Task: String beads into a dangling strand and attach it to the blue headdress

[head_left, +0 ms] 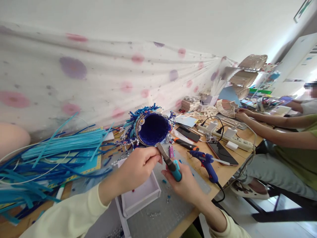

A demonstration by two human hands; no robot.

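Just below the middle of the frame, a blue beaded headpiece (151, 128) is held at its lower rim by the left hand (138, 167), whose fingers (151, 155) are curled closed around that edge. The piece is seen from its open side: a round, cup-like hollow lined with deep blue fuzzy material, ringed by a silver jewelled band, with turquoise strands and strings of small beads hanging off its left side. Pliers (169, 162) are gripped in the right hand (184, 185); the teal handles are enclosed by the fingers and thumb, while the dark metal tip is pointed up and left to the rim of the headpiece, just beside the left fingertips. Whether the tip is closed on anything cannot be told.

Both forearms are brought in from the bottom of the frame in pale yellow sleeves, the left one angled up to the right, the right wrist bent back with the palm turned upward.

Beneath the hands a shallow white tray (142, 195) is seen on a grey cutting mat (163, 211). A blue glue gun (206, 162) is laid to the right on the wooden table (223, 175). Long teal and blue strips (56, 148) are piled at the left. At the right edge, another person's hand (241, 116) is rested on the table.
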